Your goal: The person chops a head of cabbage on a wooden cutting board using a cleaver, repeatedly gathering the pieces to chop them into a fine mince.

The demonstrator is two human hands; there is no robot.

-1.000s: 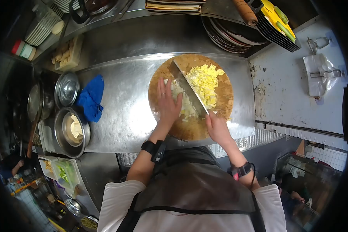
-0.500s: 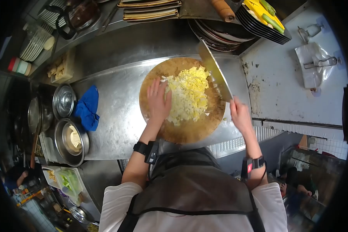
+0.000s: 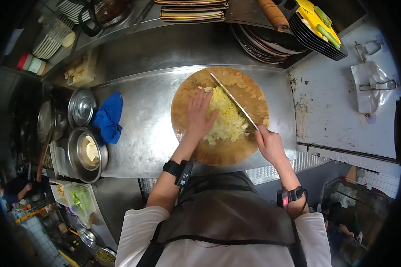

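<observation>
A pile of chopped pale yellow cabbage (image 3: 227,116) lies on a round wooden chopping board (image 3: 200,149). My left hand (image 3: 199,115) rests at the pile's left side, fingers apart and stretched toward the far edge. My right hand (image 3: 270,144) is closed round the handle end of a large cleaver (image 3: 234,101). The blade stands on edge along the pile's right side, slanting from upper left to lower right, and its tip reaches past the pile over bare wood. The handle is mostly hidden in my fingers.
A blue cloth (image 3: 108,118) lies left of the board, beside metal bowls (image 3: 82,107). Dark plates (image 3: 272,44) and a rolling pin (image 3: 274,15) are at the back. A person's hand (image 3: 29,187) shows at far left.
The cleaver has moved from above the board's right side down and left against the cabbage, which is now in a narrower heap. The view has shifted slightly.
</observation>
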